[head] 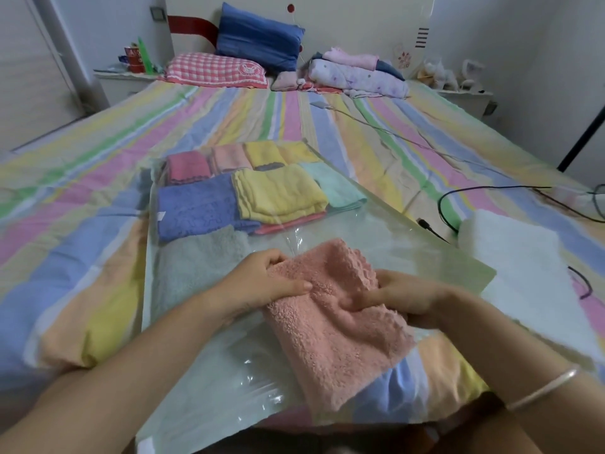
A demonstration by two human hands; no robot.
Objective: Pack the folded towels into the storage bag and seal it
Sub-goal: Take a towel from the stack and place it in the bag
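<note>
Across frame, 9 to 3 o'clock: striped bed (98, 224). Serves as work surface.

At centre, flat on it: clear storage bag (409, 244). Long axis 12 to 6. Closed end judged at 12, mouth judged at 6, nearest the body. Laid so, probably, to allow feeding from the near end.

At 3 to 4 o'clock, outside bag, just beside its right edge: white towel (523, 267). Folded, within reach of right arm, not yet packed.

At 10 to 11 o'clock, inside bag at far end: blue towel (193, 208), yellow towel (278, 194), mint towel (337, 188), more behind. Grey towel (196, 260) nearer, at 8 to 9. Packed edge to edge and pushed deep, presumably to keep the near half free.

At 5 to 6 o'clock, over near half of bag: pink towel (337, 322). Folded. Long axis about 11 to 5, far short edge pointing at the packed rows, near corner hanging toward 6. Cannot tell whether between the plastic layers or on top. Held at far end only, likely to steer the leading edge into the gap beside grey towel.

At pink towel's 10 o'clock corner: left hand (262, 280). Fingers curled over the edge, thumb pressed on top.

At its 3 o'clock edge: right hand (402, 296). Pinches a fold of pile between thumb and fingertips.

At 4 o'clock, on right wrist: thin bangle (540, 388).
</note>
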